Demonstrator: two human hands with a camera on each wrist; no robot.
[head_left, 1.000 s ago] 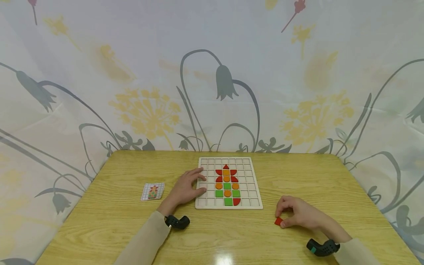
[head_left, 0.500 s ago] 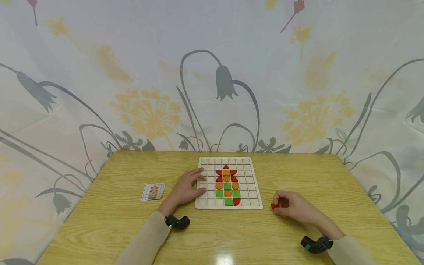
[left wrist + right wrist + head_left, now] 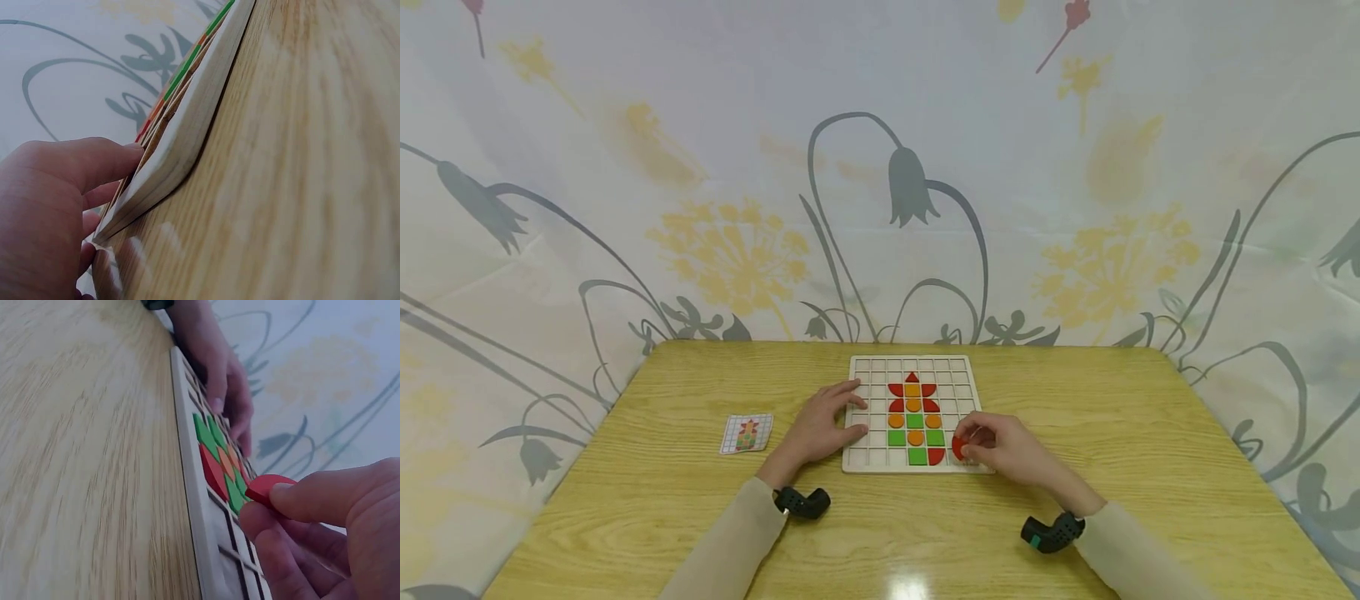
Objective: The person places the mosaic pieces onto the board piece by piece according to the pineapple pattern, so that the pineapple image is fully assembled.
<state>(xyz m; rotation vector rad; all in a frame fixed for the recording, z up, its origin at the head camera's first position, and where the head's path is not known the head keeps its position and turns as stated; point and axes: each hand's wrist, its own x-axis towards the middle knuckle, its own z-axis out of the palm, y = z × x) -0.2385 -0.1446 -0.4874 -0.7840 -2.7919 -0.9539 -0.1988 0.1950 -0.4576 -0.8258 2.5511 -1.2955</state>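
Note:
A white square grid board [image 3: 953,393] lies on the table, bearing red, orange and green flat pieces in a stacked figure. My right hand [image 3: 1017,452] pinches a red rounded tile [image 3: 958,448] between thumb and fingers over the board's lower right cells. In the right wrist view this tile [image 3: 261,486] is raised above the board surface, with one curved edge. My left hand [image 3: 818,427] rests on the board's left edge, fingers spread. The left wrist view has the thumb [image 3: 115,159] touching the board's rim; its other fingers are partly hidden.
A small printed card [image 3: 746,434] with a similar coloured figure on a grid lies left of the board. The wooden table [image 3: 880,533] ends at a flower-patterned cloth backdrop [image 3: 880,250]. Each wrist wears a black camera band [image 3: 802,503].
My right hand has picked the red tile up from the table and carried it left and away from me, over the board's right part. The left hand stays in place.

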